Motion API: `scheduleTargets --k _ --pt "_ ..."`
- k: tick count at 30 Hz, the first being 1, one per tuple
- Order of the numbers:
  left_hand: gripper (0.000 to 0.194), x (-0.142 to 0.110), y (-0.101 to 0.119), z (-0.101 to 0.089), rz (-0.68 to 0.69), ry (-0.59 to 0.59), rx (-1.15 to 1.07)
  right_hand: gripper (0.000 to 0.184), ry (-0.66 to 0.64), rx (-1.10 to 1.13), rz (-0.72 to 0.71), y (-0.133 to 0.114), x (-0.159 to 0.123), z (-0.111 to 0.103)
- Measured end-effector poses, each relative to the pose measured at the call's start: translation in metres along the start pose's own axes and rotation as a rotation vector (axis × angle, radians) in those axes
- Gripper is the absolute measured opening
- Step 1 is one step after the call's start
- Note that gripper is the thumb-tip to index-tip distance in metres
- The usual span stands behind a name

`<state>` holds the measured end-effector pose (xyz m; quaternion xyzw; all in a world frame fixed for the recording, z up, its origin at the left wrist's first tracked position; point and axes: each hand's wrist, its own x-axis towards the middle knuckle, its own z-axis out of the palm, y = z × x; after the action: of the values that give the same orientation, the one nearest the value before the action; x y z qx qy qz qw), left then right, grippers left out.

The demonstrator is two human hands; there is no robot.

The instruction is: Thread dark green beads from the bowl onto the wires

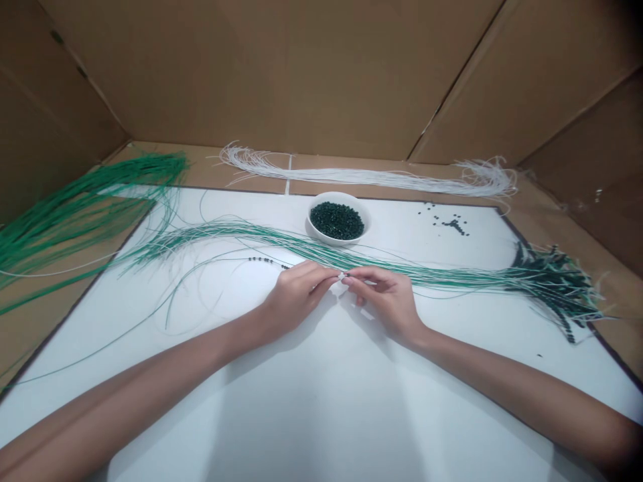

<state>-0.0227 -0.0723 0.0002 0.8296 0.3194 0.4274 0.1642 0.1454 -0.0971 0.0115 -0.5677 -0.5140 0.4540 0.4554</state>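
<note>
My left hand (300, 291) and my right hand (384, 294) meet over the white board, each in a pinch. Between their fingertips shows a small white piece (341, 275), too small to make out fully. A thin green strand with several dark beads (261, 260) on it runs from the left up to my left hand. Just beyond my fingers lies a long bundle of green and white strands (321, 249). Its right end is a thick cluster of dark beaded ends (552, 284). A white bowl (367, 217) filled with dark green beads (336, 221) stands behind the bundle.
Loose dark beads (455, 226) are scattered at the back right of the white board (321, 415). A heap of green strands (90, 201) spills over the left edge. White strands (372, 177) lie along the back, before a cardboard wall (281, 80).
</note>
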Motion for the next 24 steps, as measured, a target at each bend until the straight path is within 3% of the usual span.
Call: scheduleTargets --k 11,19,24 --pt "0.015 -0.0033 -0.0037 0.0023 -0.006 -0.013 0.003 0.028 -0.048 -0.039 -0.055 0.0041 0.0008 -0.0001" --pt "0.02 -0.0036 -0.0046 0.0046 0.006 0.029 0.032 0.018 -0.048 -0.119 -0.107 0.0054 -0.001 0.0009" --pt "0.02 -0.003 -0.004 0.0045 -0.005 -0.011 -0.02 0.009 -0.034 -0.33 -0.363 0.0049 -0.0026 0.0005"
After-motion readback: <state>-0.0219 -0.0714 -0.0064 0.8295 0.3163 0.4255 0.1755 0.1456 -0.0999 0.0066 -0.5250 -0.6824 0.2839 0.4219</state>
